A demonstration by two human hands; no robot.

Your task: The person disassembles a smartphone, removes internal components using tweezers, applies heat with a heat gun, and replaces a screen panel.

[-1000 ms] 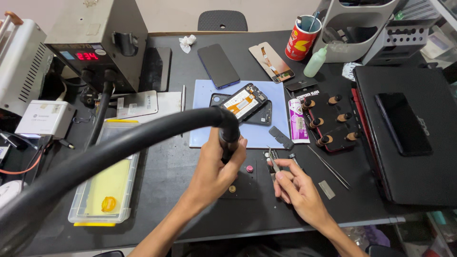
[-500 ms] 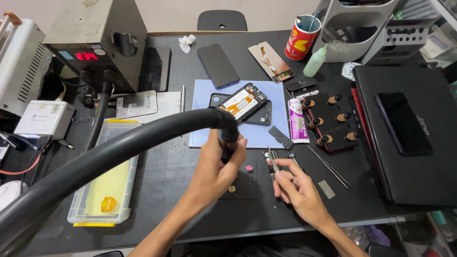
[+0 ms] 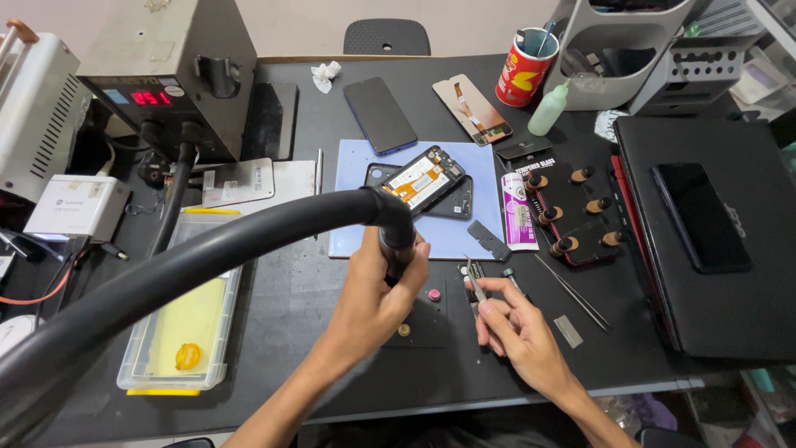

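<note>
It was a phone repair workshop, w/ a hot-air station (image 3: 166,75) showing a red digital readout, an opened phone (image 3: 421,179) on a blue mat (image 3: 356,207), loose screens, tweezers (image 3: 572,290) & a laptop (image 3: 705,224) on a black bench (image 3: 307,282).

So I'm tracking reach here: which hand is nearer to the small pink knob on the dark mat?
Left. The left hand sits just beside the pink knob, gripping the black hose nozzle; the right hand is farther right, holding tweezers.
</note>
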